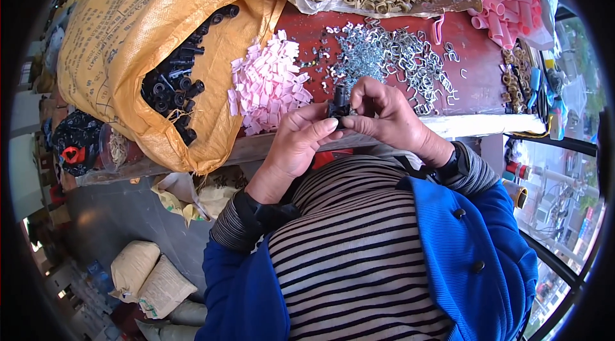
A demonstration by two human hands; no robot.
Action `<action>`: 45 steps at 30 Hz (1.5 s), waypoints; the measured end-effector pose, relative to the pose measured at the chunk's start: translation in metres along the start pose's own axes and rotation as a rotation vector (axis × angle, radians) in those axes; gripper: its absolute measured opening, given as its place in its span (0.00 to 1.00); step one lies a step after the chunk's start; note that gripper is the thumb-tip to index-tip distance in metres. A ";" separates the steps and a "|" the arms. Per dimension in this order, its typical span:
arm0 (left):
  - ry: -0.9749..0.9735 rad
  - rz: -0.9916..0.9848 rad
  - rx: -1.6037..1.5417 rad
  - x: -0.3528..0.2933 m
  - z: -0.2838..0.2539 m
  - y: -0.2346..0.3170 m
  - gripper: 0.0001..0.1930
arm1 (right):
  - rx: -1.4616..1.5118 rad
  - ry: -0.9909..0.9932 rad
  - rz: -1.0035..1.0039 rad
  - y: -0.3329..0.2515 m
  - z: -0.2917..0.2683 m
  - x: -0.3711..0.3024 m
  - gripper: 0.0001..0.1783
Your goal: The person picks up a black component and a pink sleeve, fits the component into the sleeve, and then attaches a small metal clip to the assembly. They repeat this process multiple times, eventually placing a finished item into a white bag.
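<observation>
**Black part pinched above the near edge of the worktop**

The left hand has thumb and fingers closed on it; the right hand bends thumb and forefinger in at its side, whether gripping anything I cannot tell. Should the left pinch loosen under a push, the part could drop over that edge or among the metal bits beyond.

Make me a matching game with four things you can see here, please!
Things:
1. Dark part
2. Woven sack
3. Thick tubes
4. Bent wire clips

Clues:
A. Pink, bunched at the far right
B. Silvery, scattered on the red table
C. Between the left hand and right hand
D. Yellow-orange and bulky

Pairs: 1-C, 2-D, 3-A, 4-B
</observation>
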State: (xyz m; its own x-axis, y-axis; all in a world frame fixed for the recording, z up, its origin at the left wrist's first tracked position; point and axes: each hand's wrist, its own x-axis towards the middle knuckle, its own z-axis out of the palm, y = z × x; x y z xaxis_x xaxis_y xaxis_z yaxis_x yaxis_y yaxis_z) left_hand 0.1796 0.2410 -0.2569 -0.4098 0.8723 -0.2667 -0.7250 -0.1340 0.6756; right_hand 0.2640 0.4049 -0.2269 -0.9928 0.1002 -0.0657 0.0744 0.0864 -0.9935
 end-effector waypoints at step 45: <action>0.153 0.051 -0.172 0.020 -0.002 0.002 0.09 | 0.339 0.469 0.216 0.052 -0.108 -0.013 0.04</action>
State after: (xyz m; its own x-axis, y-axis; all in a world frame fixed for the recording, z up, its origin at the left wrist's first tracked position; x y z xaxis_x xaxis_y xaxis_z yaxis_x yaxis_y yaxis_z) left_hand 0.1688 0.2571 -0.2624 -0.5176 0.7829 -0.3451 -0.7796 -0.2652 0.5674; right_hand 0.2905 0.5157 -0.2677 -0.8059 0.5121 -0.2970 0.1588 -0.2964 -0.9418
